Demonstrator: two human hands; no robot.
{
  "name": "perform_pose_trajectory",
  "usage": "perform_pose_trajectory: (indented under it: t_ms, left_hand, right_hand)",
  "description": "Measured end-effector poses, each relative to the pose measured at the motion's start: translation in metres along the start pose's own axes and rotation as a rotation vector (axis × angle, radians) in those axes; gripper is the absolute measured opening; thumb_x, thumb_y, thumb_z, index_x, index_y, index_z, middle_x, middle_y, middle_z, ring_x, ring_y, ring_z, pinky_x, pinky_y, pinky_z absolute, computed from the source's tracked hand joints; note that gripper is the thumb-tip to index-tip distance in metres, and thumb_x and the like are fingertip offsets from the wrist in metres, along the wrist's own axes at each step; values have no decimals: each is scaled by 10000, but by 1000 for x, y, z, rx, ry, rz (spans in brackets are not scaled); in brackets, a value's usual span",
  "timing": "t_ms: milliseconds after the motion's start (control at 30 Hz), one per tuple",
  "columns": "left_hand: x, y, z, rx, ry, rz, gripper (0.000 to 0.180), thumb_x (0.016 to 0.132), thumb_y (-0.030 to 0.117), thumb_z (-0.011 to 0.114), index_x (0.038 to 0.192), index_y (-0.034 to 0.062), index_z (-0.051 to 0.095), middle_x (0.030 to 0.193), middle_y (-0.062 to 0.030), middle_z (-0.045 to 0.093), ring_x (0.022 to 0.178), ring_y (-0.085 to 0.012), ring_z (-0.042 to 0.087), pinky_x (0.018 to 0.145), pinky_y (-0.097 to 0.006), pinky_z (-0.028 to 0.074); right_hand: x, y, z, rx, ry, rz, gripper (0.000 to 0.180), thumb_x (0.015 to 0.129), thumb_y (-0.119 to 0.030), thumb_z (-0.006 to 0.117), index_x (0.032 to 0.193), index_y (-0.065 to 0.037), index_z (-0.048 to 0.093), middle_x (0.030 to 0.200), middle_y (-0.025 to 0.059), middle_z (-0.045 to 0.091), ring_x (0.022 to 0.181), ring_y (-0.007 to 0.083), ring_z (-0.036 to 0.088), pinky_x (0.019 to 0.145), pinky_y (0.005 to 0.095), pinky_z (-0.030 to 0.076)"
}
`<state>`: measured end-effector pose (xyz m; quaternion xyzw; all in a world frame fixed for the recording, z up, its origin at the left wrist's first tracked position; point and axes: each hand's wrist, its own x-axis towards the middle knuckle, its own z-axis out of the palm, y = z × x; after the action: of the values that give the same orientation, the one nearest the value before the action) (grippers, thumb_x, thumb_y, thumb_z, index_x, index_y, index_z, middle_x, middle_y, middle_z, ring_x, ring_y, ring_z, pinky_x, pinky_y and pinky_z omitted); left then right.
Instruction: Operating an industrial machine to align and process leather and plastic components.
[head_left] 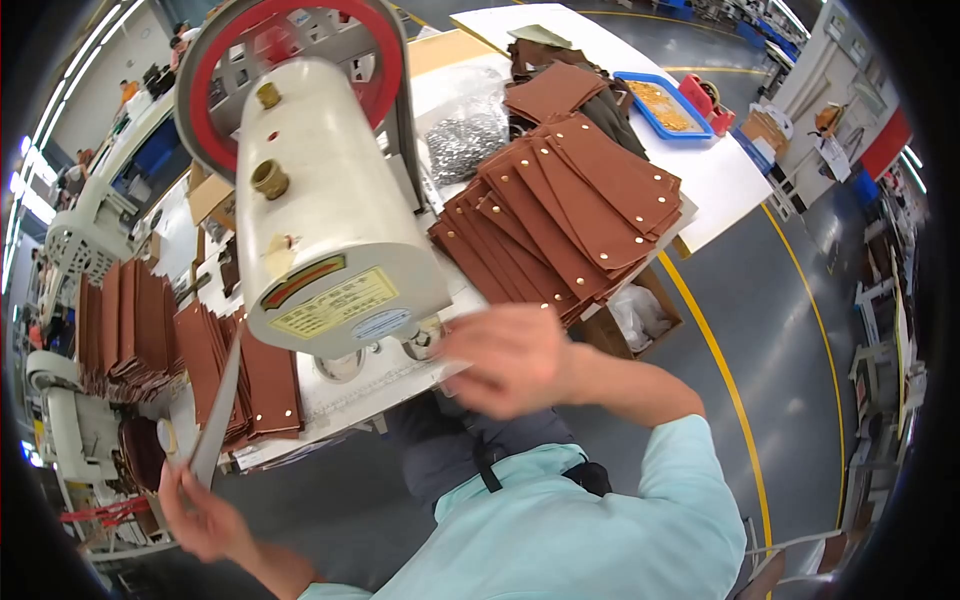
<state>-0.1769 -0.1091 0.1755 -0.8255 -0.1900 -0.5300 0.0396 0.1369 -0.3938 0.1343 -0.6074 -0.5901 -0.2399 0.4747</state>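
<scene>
My left hand (205, 515) is low at the left, thumb and fingers pinched at the lower end of a long pale flat strip (217, 415). Its upper end reaches up beside brown panels (268, 385) on the table; what it is made of I cannot tell. My right hand (510, 360) is at the front right of a cream press machine (330, 190), beside a small round cup (422, 340) on the white table edge. Motion smears its fingers, so their hold is unclear. The machine head hides its working point.
Right of the machine lies a stack of brown panels with metal studs (560, 210), with a bag of small metal parts (465, 140) behind it. A blue tray (665, 105) holds gold-coloured pieces. More brown panels (125, 320) stand at the left. A red-rimmed wheel (390, 60) tops the machine.
</scene>
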Motion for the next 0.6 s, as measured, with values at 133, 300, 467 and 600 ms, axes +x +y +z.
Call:
perform_pose_trajectory:
  t_ms: [133, 300, 467, 600]
  left_hand:
    - [43, 51, -20, -454, -425, 253, 283, 922, 129, 717, 1133, -46, 646, 895, -154, 718, 813, -215, 659, 728, -322, 495]
    - [29, 114, 23, -670, -490, 295, 385, 731, 230, 876, 1034, 53, 719, 695, -59, 721, 605, -197, 666, 655, -305, 520]
    - [-28, 111, 95, -1103, -987, -756, 677, 674, 82, 892, 1286, 20, 609, 948, -95, 720, 841, -164, 684, 760, -300, 558]
    - [-93, 121, 156, -1204, -1150, -1060, 185, 869, 67, 765, 1003, -49, 711, 885, -26, 701, 807, -78, 627, 716, -241, 516]
  right_hand:
    - [41, -48, 15, 299, 29, -68, 445, 795, -240, 774, 1162, -7, 679, 961, 69, 740, 831, 299, 728, 667, 404, 604]
    - [35, -81, 38, 429, -476, 153, 493, 856, -275, 737, 1281, -54, 621, 880, 119, 713, 763, 305, 710, 671, 403, 582]
    - [-33, -31, 36, 504, -759, 816, 266, 956, -110, 634, 1211, -36, 623, 858, 139, 702, 760, 148, 694, 680, 314, 553]
    - [-99, -12, 44, 963, -192, 1331, 201, 1023, -75, 572, 1168, 52, 630, 996, 34, 695, 873, 74, 620, 770, 252, 523]
